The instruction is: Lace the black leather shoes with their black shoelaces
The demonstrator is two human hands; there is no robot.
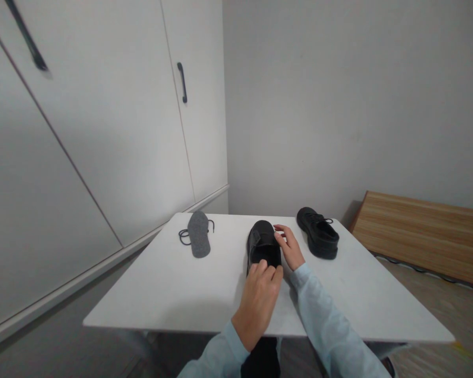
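A black shoe [263, 239] sits upright on the white table, its toe pointing away from me and its opening facing me. My left hand [260, 291] is closed over the heel, with curled fingers at the rim of the opening; the fingertips are partly hidden. Along the shoe's right side, my right hand [289, 248] grips the upper, thumb and fingers bent against its edge. A grey insole [199, 236] lies flat to the left, and a black shoelace [184, 237] loops out from under it. The other black shoe [319, 233], laced, stands at the back right.
The white table [173, 294] has its far edge near the grey wall [339, 105]. White cabinets [142, 115] with dark handles run along the left. A wood-grain panel [421, 236] stands beyond the table's right side.
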